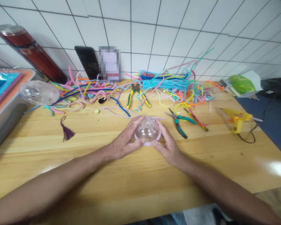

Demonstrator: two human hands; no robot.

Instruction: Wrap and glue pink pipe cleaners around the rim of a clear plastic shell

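Between my two hands sits a clear plastic dome (148,129) with a pale lilac ring around its lower edge, close to the tabletop. My left hand (125,139) wraps its left side, fingers on the far rim and thumb at the near edge. On the opposite side my right hand (167,142) grips it the same way, its thumb almost meeting the other. Just beyond the dome lie a pale lilac pipe cleaner (118,110) and a dark blue pipe cleaner (120,106). The underside of the dome is hidden.
Teal-handled pliers (179,120), a craft knife (196,120) and a yellow glue gun (237,119) lie rightward. Behind are yellow-green pliers (137,93) and piled pipe cleaners (164,83). Leftward are a purple tassel (66,129), a clear plastic ball (39,92) and a red thermos (32,51).
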